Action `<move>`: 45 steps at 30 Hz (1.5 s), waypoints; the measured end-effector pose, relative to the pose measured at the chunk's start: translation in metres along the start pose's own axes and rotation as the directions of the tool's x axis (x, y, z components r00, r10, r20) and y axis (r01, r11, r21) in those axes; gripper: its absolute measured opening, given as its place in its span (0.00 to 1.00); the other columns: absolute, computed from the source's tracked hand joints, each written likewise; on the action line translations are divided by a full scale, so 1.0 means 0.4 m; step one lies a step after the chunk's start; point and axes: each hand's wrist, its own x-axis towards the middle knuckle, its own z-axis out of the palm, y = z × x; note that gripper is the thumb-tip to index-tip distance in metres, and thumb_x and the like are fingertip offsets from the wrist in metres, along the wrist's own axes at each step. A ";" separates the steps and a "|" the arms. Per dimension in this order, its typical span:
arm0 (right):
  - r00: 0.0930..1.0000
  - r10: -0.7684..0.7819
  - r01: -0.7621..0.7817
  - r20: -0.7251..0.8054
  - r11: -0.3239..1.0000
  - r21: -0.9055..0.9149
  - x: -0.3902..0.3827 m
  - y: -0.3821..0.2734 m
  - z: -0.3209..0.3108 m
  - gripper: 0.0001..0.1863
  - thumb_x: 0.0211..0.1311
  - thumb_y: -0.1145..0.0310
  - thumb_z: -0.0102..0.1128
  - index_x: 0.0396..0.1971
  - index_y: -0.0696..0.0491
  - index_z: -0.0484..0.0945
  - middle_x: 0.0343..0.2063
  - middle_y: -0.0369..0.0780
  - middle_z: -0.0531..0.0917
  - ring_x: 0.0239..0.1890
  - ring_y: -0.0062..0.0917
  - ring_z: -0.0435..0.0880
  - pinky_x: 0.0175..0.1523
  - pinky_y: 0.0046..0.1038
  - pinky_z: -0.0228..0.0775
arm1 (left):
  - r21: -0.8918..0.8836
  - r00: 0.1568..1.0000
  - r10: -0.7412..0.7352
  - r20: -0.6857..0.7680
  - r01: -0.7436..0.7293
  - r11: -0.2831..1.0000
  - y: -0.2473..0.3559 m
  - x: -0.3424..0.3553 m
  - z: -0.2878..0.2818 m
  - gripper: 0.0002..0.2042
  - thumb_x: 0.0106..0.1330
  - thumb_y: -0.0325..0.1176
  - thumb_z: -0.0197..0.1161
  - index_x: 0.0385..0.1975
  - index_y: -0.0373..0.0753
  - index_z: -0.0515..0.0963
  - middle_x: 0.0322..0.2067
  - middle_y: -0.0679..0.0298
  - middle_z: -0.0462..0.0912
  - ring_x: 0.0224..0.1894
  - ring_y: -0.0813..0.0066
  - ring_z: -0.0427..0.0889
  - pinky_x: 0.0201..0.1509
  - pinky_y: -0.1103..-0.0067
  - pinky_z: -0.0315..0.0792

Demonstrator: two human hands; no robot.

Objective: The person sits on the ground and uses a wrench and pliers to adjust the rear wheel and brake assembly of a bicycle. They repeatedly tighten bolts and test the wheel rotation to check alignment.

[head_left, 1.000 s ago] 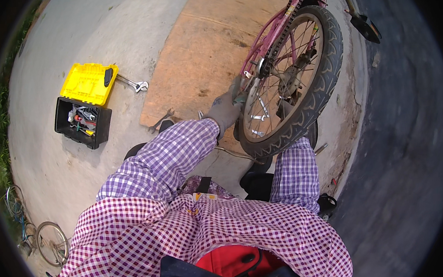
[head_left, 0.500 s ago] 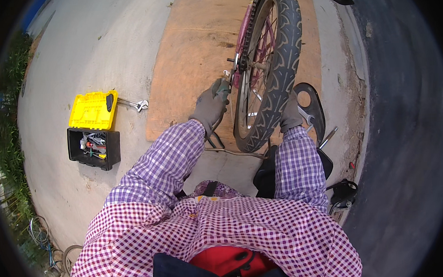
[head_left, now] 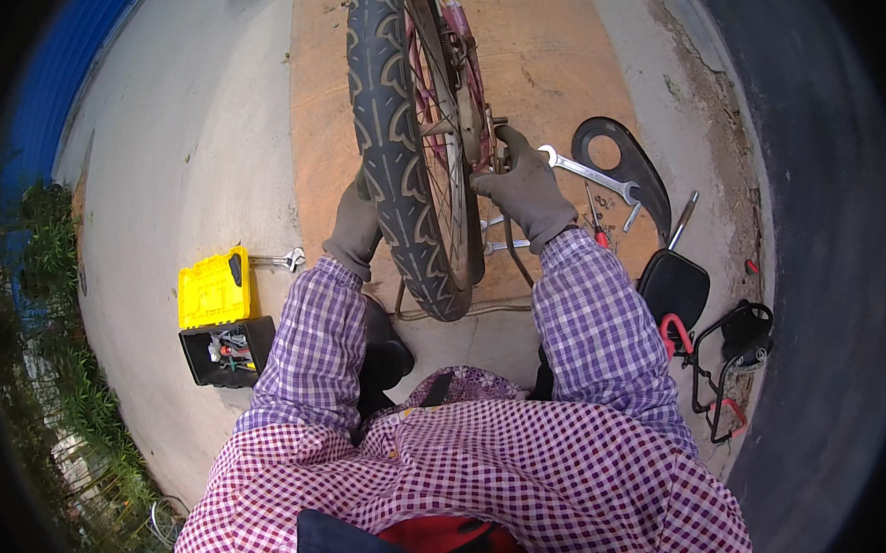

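Note:
A bicycle wheel with a dark patterned tyre (head_left: 393,179) stands end-on in the middle, beside a pink frame (head_left: 452,11) with a chain. My gloved left hand (head_left: 353,224) is against the wheel's left side, with its fingers hidden behind the tyre. My gloved right hand (head_left: 519,187) has its fingers curled round the frame end by the rear axle, right of the spokes. Wrenches, a large one (head_left: 603,173) among them, and a red-handled screwdriver (head_left: 600,236) lie right of that hand.
A yellow-lidded toolbox (head_left: 214,298) and adjustable wrench (head_left: 284,262) are at left. Orange board (head_left: 562,70) lies under the bicycle on concrete. A black cover (head_left: 664,200), black pad (head_left: 676,294) and small wire frame (head_left: 719,377) lie at right. Plants (head_left: 97,375) and a blue wall (head_left: 71,66) border the left.
The wheel has swung left and stands more end-on. My left hand has shifted left behind the tyre; my right hand has come up from behind the wheel to the axle area.

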 end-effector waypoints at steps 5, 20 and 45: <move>0.998 0.023 -0.019 0.065 0.998 -0.065 -0.002 -0.016 -0.005 0.42 0.48 0.62 0.67 0.66 0.61 0.68 0.45 0.54 0.84 0.44 0.41 0.87 0.50 0.36 0.77 | 0.033 0.994 -0.010 -0.112 0.013 0.999 -0.049 0.007 -0.009 0.25 0.69 0.27 0.63 0.66 0.35 0.69 0.47 0.58 0.82 0.41 0.71 0.84 0.45 0.74 0.81; 0.988 -0.054 0.079 0.148 0.983 -0.168 0.008 -0.002 -0.011 0.33 0.50 0.64 0.61 0.58 0.61 0.72 0.47 0.59 0.82 0.52 0.52 0.82 0.60 0.42 0.73 | 0.521 0.924 0.053 -0.379 0.165 0.838 0.019 0.001 0.066 0.06 0.69 0.26 0.65 0.41 0.34 0.77 0.24 0.68 0.79 0.22 0.80 0.77 0.24 0.81 0.70; 0.973 -0.057 0.088 0.222 0.987 -0.131 0.013 -0.063 -0.043 0.27 0.51 0.65 0.55 0.53 0.62 0.74 0.45 0.59 0.82 0.50 0.53 0.82 0.57 0.44 0.74 | 0.459 0.925 -0.035 -0.379 0.221 0.861 0.097 -0.029 0.127 0.06 0.66 0.26 0.61 0.40 0.34 0.74 0.24 0.68 0.75 0.23 0.79 0.73 0.27 0.79 0.68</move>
